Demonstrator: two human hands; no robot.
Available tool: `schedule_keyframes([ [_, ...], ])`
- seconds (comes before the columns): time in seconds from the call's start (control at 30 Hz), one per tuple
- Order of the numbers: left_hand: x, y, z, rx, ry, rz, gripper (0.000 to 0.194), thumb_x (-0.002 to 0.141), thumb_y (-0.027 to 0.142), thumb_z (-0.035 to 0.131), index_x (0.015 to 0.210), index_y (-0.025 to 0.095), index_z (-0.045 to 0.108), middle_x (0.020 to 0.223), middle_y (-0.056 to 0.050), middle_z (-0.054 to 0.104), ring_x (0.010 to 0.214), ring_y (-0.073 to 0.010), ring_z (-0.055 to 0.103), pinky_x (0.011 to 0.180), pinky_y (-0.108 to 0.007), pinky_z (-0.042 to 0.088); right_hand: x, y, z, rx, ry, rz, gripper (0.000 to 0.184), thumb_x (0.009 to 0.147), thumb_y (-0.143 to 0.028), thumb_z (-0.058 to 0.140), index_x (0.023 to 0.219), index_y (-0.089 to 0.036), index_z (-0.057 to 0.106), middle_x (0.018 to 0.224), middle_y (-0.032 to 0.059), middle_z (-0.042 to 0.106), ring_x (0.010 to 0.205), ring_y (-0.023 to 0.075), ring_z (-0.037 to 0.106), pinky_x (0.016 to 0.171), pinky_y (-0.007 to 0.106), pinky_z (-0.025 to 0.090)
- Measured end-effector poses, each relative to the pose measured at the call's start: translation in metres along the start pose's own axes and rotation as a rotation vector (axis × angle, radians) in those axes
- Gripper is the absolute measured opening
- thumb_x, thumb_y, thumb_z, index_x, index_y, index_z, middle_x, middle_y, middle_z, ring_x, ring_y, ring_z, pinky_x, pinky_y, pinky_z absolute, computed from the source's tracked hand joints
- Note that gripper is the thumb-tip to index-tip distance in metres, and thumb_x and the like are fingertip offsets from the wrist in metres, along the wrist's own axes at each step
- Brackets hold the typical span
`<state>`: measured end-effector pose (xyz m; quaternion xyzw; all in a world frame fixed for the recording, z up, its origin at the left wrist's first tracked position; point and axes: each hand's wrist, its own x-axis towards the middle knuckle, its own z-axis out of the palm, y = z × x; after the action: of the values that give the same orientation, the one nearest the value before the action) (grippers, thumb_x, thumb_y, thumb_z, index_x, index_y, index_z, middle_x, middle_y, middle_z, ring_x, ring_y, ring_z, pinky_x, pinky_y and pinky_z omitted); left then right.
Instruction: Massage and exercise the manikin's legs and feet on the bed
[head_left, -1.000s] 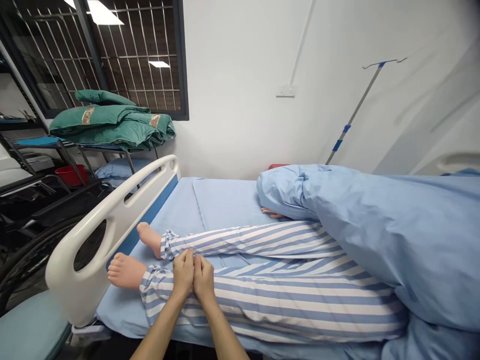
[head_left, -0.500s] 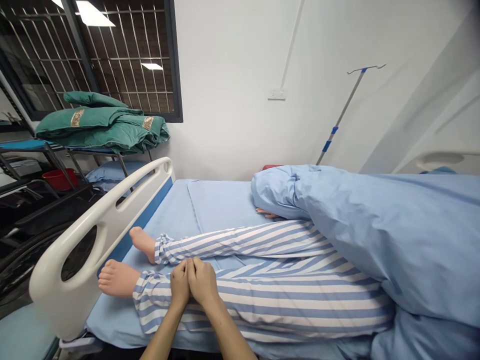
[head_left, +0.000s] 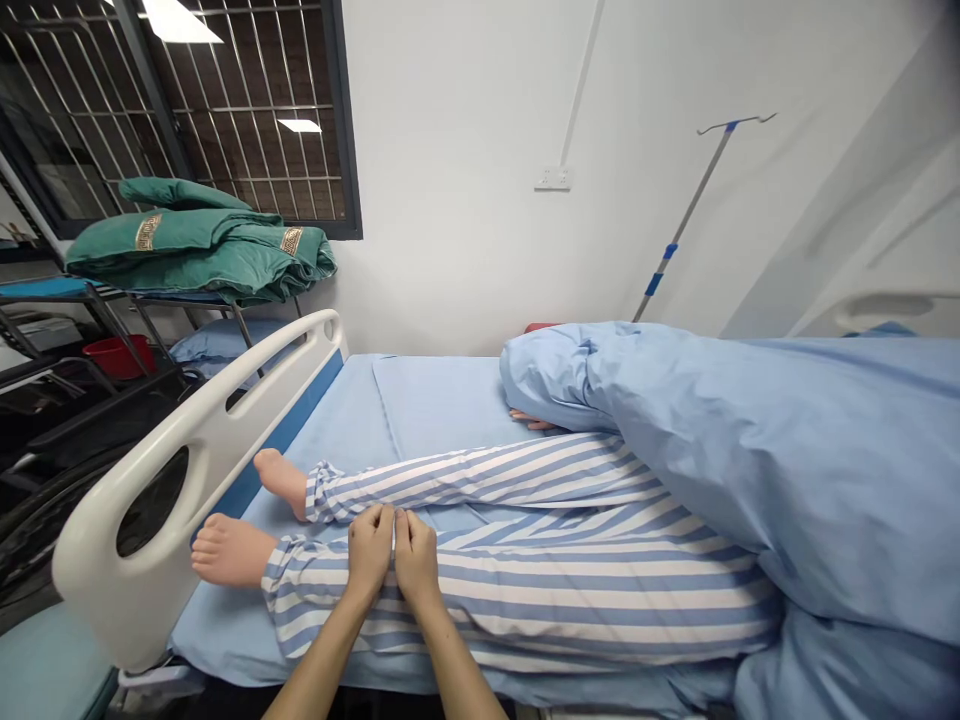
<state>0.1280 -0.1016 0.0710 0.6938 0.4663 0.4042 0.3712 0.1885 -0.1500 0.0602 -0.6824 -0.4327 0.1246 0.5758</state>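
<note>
Two legs in blue-and-white striped pajama trousers (head_left: pixel 570 580) lie stretched out on a bed. The bare feet (head_left: pixel 234 550) look smooth, like a manikin's. My left hand (head_left: pixel 370 548) and my right hand (head_left: pixel 416 555) are side by side over the nearer lower leg, both with fingers curled closed and a narrow gap between them. Their fingertips are turned away, so I cannot tell whether anything is in them. A light blue quilt (head_left: pixel 720 430) covers the upper body and thighs, and some fingers (head_left: pixel 531 418) show from under its edge.
The white bed footboard (head_left: pixel 82 560) rises at the left. Behind it, green folded bedding (head_left: pixel 217 250) lies on a rack beneath a barred window, with a red basin (head_left: pixel 120 355) below. An IV pole (head_left: pixel 686 215) stands by the far wall. A light blue sheet (head_left: pixel 442 395) covers the mattress.
My two hands, which were pressed together, have come slightly apart; the right one has shifted a little to the right. The camera view has tilted slightly. The legs have not visibly moved.
</note>
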Motion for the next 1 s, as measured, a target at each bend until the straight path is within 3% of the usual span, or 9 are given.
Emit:
schedule_keyframes([
  [0.13,-0.006,0.003,0.013,-0.077,-0.009,-0.013,0.034,0.079,0.040,0.038,0.052,0.019,0.040,0.050,0.002,0.044,0.052,-0.0112,0.039,0.052,-0.023,0.030,0.001,0.002,-0.003,0.093,0.027,0.055,0.039,0.089,-0.038,0.032,0.059,-0.018,0.046,0.055,0.0012,0.054,0.051,0.0119,0.046,0.051,0.022,0.028],
  [0.3,-0.014,-0.007,0.019,0.034,0.003,0.018,0.034,0.080,0.042,0.038,0.057,0.019,0.047,0.053,0.001,0.051,0.054,-0.0123,0.043,0.057,-0.025,0.032,0.000,0.004,-0.002,0.122,0.041,0.058,0.035,0.088,-0.037,0.035,0.059,-0.019,0.043,0.053,-0.0009,0.050,0.051,0.0115,0.043,0.050,0.022,0.029],
  [0.47,-0.013,-0.008,0.017,0.005,-0.012,-0.004,0.037,0.081,0.043,0.036,0.057,0.018,0.047,0.055,0.000,0.053,0.054,-0.0125,0.044,0.058,-0.025,0.032,0.004,-0.008,-0.011,-0.025,-0.028,0.028,0.035,0.089,-0.034,0.034,0.061,-0.018,0.048,0.056,0.0009,0.055,0.053,0.0121,0.047,0.052,0.023,0.027],
  [0.63,-0.015,-0.007,0.017,-0.024,-0.012,0.003,0.037,0.082,0.042,0.037,0.055,0.018,0.045,0.053,0.001,0.050,0.054,-0.0116,0.041,0.056,-0.024,0.031,0.007,-0.011,-0.022,-0.153,-0.101,-0.044,0.037,0.091,-0.034,0.033,0.061,-0.019,0.049,0.055,0.0013,0.056,0.052,0.0122,0.048,0.052,0.025,0.024],
  [0.87,-0.013,-0.004,0.019,-0.086,-0.017,-0.028,0.033,0.078,0.038,0.042,0.052,0.018,0.043,0.051,0.002,0.046,0.053,-0.0110,0.040,0.054,-0.023,0.030,0.000,0.010,-0.015,-0.091,-0.037,-0.004,0.037,0.091,-0.035,0.032,0.063,-0.019,0.050,0.057,0.0024,0.058,0.053,0.0132,0.049,0.052,0.024,0.027],
  [1.0,-0.010,0.017,0.023,-0.326,-0.008,-0.172,0.033,0.074,0.039,0.045,0.050,0.019,0.034,0.047,0.006,0.034,0.048,-0.0087,0.031,0.049,-0.022,0.027,0.003,0.012,-0.018,0.008,-0.018,0.004,0.039,0.090,-0.038,0.031,0.059,-0.019,0.046,0.053,0.0004,0.052,0.052,0.0129,0.046,0.052,0.024,0.028],
])
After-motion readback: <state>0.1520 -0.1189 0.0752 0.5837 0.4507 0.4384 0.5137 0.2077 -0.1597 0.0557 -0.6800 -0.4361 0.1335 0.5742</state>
